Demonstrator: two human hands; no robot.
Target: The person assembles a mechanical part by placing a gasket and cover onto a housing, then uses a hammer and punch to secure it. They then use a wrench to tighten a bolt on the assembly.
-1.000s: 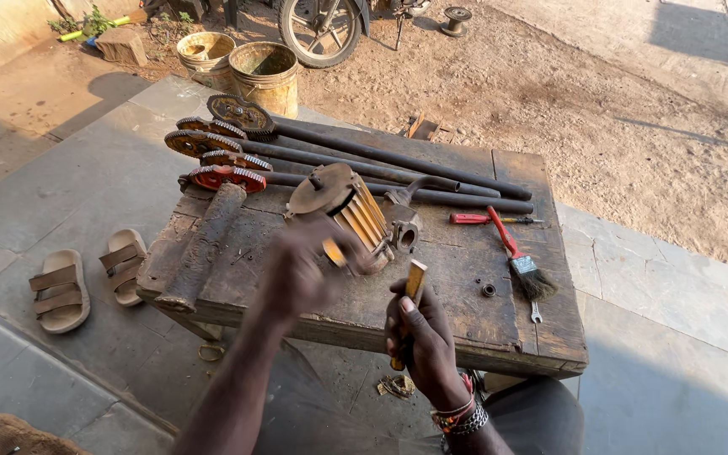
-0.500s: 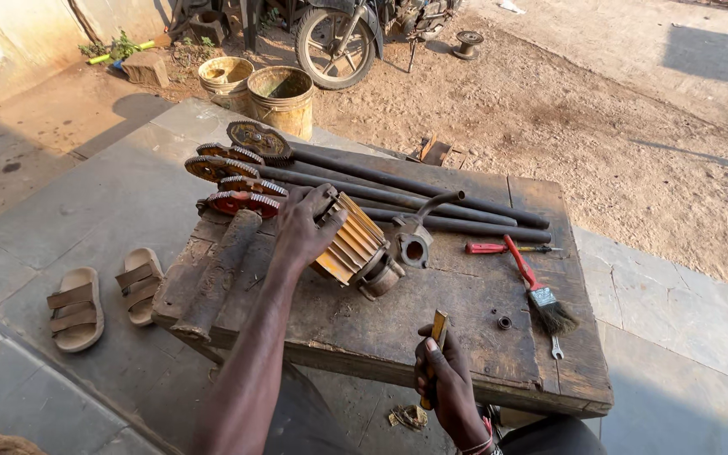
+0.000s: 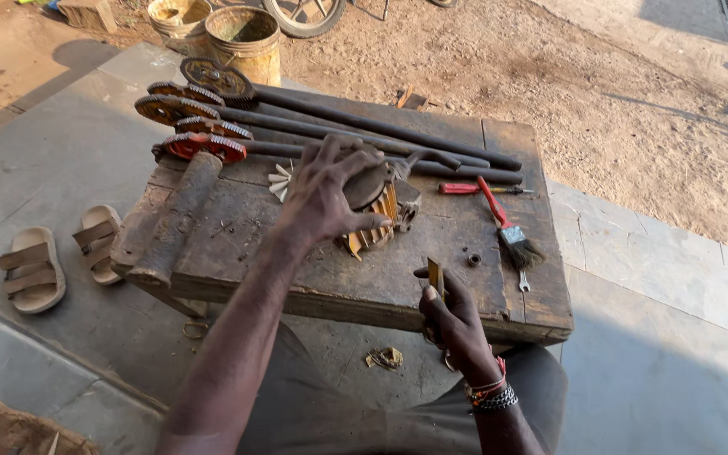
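Note:
My left hand (image 3: 323, 194) grips the top of a round metal part (image 3: 374, 211) with brass-coloured fins, which rests on the worn wooden workbench (image 3: 238, 244). My right hand (image 3: 452, 324) is at the bench's near edge and holds a small flat brass-coloured strip (image 3: 436, 276) upright between thumb and fingers. Bracelets circle my right wrist. A small white fan-shaped piece (image 3: 280, 179) lies just left of my left hand.
Several long dark shafts with gear ends (image 3: 204, 126) lie across the bench's far side. A red-handled brush (image 3: 507, 223), a red screwdriver (image 3: 465, 189) and a small nut (image 3: 473, 259) sit at right. Sandals (image 3: 61, 253) lie on the floor at left; buckets (image 3: 246, 38) stand beyond.
My left hand has set the finned part down nearer the bench's middle and now covers it from above. My right hand has risen with the brass strip to the bench edge.

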